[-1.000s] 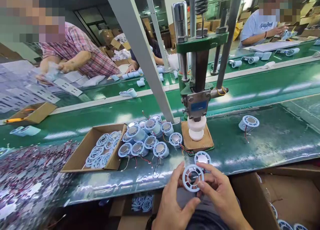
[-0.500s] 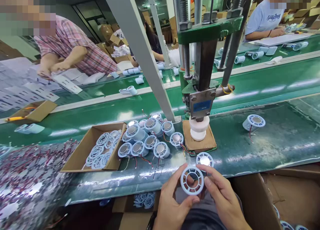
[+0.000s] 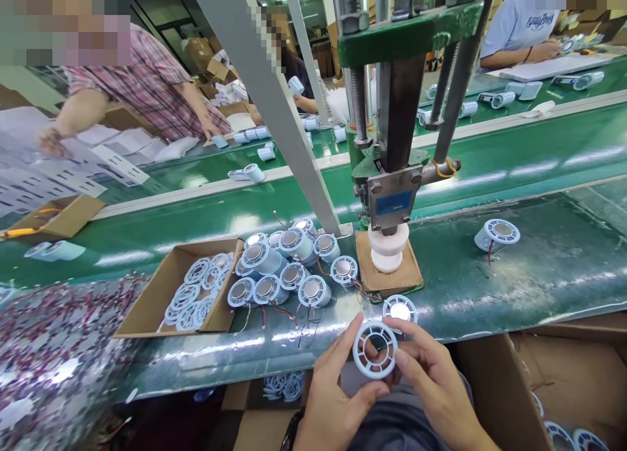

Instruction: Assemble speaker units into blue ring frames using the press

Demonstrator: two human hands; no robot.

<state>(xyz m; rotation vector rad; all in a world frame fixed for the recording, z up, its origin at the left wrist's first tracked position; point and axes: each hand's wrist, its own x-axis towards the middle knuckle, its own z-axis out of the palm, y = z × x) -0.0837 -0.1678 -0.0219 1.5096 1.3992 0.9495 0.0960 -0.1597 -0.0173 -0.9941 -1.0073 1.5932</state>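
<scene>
Between both my hands is a light-blue slotted plastic ring [image 3: 361,368], its face tilted up toward me. Whether a cup-shaped body sits behind it is hard to make out. My left hand [image 3: 337,385] grips its left side, thumb at the lower rim. The fingers of my right hand [image 3: 426,379] close on its right edge. Just beyond it, on the bench, stands a light-blue cylinder with a round metal disc [image 3: 400,312] in its top. Behind that is a press with a white round pressing block [image 3: 386,238] over a brown pad [image 3: 411,278].
Several similar wired cylinders [image 3: 294,276] cluster left of the press, beside a cardboard box [image 3: 147,314] of loose rings. One more cylinder [image 3: 497,234] stands to the right. Wired parts [image 3: 59,346] heap at far left. Co-workers [image 3: 142,85] sit across the green conveyor [image 3: 514,150].
My hands keep hold of the ring with little movement. The view has shifted slightly. Across the belt, the plaid-shirted co-worker's hands have moved apart, one now at a small blue part.
</scene>
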